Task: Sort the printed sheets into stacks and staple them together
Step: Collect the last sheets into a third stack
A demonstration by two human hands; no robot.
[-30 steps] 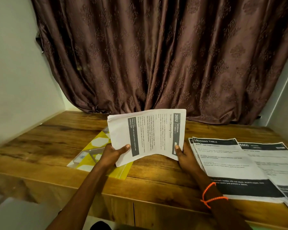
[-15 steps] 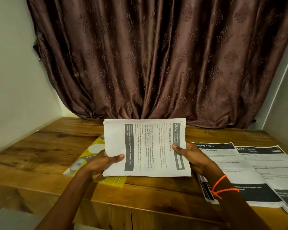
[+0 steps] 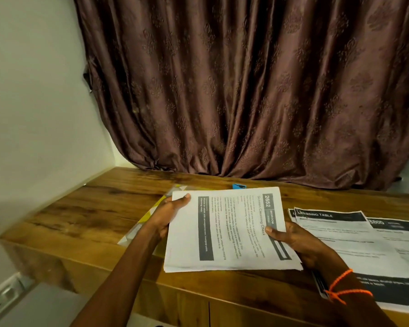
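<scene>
Left hand (image 3: 168, 215): thumb over the stack's far-left corner, fingers beneath, gripping.
Right hand (image 3: 293, 241): thumb pinches the right edge.
Sheet stack (image 3: 224, 232): "Screen Cleaning Check", over the wooden desk (image 3: 85, 215).
Right side: "Dressing Table" sheets (image 3: 354, 241) lying flat.
Behind: blue object (image 3: 239, 186), yellow folder (image 3: 149, 213).

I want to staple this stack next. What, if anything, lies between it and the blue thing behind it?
Nothing visible. Both hands, left and right, hold the stack; the blue object shows just past its far edge on bare table.

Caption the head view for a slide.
Both hands, left and right, hold a white printed stack over the wooden desk.
</scene>
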